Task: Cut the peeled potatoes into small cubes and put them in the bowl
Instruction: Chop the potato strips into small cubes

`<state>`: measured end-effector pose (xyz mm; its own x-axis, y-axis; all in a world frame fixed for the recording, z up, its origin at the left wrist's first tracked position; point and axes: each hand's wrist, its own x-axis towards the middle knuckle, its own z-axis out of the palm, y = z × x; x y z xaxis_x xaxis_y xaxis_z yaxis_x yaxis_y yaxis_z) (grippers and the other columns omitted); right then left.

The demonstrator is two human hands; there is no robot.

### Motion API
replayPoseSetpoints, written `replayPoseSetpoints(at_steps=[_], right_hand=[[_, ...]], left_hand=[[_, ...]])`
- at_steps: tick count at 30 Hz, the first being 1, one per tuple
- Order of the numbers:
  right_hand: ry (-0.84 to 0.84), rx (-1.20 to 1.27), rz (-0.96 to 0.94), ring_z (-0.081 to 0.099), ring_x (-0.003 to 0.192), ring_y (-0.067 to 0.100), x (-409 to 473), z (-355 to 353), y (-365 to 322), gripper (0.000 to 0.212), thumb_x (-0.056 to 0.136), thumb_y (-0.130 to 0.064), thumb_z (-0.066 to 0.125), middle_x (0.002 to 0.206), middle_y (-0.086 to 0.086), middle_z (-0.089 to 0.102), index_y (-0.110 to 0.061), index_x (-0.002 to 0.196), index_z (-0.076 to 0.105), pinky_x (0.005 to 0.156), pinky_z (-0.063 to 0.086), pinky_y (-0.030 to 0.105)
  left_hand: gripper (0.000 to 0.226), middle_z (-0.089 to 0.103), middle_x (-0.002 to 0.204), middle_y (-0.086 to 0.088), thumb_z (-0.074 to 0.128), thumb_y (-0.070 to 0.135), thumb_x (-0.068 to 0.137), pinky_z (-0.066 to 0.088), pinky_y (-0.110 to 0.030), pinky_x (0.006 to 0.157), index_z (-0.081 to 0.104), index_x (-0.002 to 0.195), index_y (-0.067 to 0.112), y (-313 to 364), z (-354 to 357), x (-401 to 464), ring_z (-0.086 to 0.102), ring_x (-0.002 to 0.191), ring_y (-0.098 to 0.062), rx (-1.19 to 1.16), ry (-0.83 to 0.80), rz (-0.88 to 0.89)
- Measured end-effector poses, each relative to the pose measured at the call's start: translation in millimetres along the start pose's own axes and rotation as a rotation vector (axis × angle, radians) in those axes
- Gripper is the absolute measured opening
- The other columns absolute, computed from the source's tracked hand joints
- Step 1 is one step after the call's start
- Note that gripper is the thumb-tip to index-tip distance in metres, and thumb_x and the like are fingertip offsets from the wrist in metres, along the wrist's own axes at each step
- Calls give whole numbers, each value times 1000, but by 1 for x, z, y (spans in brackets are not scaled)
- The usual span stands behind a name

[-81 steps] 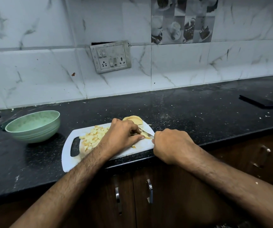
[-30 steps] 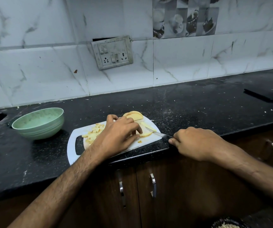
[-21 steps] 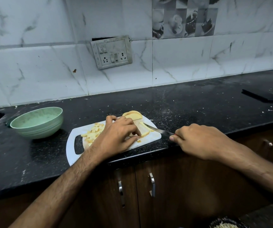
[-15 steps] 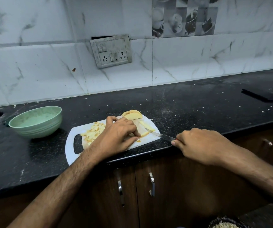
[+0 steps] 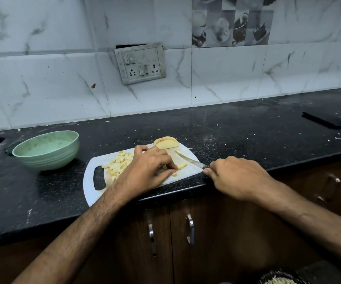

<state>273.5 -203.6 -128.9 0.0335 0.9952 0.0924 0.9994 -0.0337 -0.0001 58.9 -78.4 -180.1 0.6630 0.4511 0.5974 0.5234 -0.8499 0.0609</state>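
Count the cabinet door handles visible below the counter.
3: two metal handles side by side under the cutting board, left one and right one; a third handle at far right. Arms may hide more.

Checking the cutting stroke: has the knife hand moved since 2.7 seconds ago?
Yes. The right hand has drawn back rightward, off the cutting board edge.

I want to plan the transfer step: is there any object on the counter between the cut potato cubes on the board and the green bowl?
Nothing visible stands between them. The potato cubes lie on the left part of the white cutting board, and the green bowl sits on the counter to the board's left, apart from it, with only bare dark surface between.
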Motion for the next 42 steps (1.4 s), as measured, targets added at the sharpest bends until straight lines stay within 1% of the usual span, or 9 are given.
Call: replayPoseSetpoints(at_steps=[6,12,15,20,25,31,34,38,42], right_hand=[[-41,-31,-16,62,99,28,-13,-3,0,31,103,-48,31,105,3,65,-27,87,47,73,41,37],[15,-56,-27,61,105,30,-2,12,-18,37,104,-43,29,114,7,63,-20,110,58,75,37,38],[7,-13,2,61,104,30,2,11,-14,39,105,-46,28,113,7,63,-22,107,58,75,40,39],[-11,-5,0,62,101,29,-9,0,-4,33,103,-49,29,106,4,64,-27,86,46,72,40,38],[-22,-9,-17,62,99,29,-16,1,-11,30,103,-46,31,106,4,65,-27,91,50,73,40,37],[18,-51,-28,61,105,31,-2,11,-25,38,105,-41,28,115,9,63,-18,112,58,75,37,38],[24,-28,7,61,104,31,-1,4,-19,39,105,-44,27,113,8,63,-20,110,58,75,38,39],[-7,-19,3,61,100,30,-10,-5,-14,32,104,-48,29,107,5,63,-25,93,49,73,39,38],[-35,-13,-6,61,101,30,-18,-1,-20,32,104,-46,30,109,6,63,-24,96,52,76,41,39]], left_hand=[[11,60,89,17,72,35,91,24,-38,94,76,101,32,1,2,1,59,93,-10,1,9,14],[12,59,89,19,74,34,90,26,-39,93,77,102,35,1,1,2,57,91,-6,-3,0,18],[11,61,88,18,75,34,89,25,-38,94,77,101,35,1,0,0,58,90,-6,0,16,8],[5,64,82,19,77,37,87,20,-31,94,77,91,33,1,-1,-1,59,88,-3,16,39,1],[6,62,82,19,77,36,87,18,-30,94,77,91,32,1,-1,0,57,88,-3,-7,26,-7],[6,59,83,21,75,37,88,23,-36,97,77,92,34,3,-3,-2,56,89,-2,2,16,-23],[7,59,83,21,72,39,89,19,-33,94,77,94,36,4,-3,-4,55,89,-2,24,37,-27],[6,65,83,21,76,40,86,19,-32,93,76,88,34,2,-2,-4,58,89,-3,29,70,-33],[6,62,82,22,78,38,85,18,-31,94,75,86,33,2,-2,-3,58,89,-4,11,66,-23]])
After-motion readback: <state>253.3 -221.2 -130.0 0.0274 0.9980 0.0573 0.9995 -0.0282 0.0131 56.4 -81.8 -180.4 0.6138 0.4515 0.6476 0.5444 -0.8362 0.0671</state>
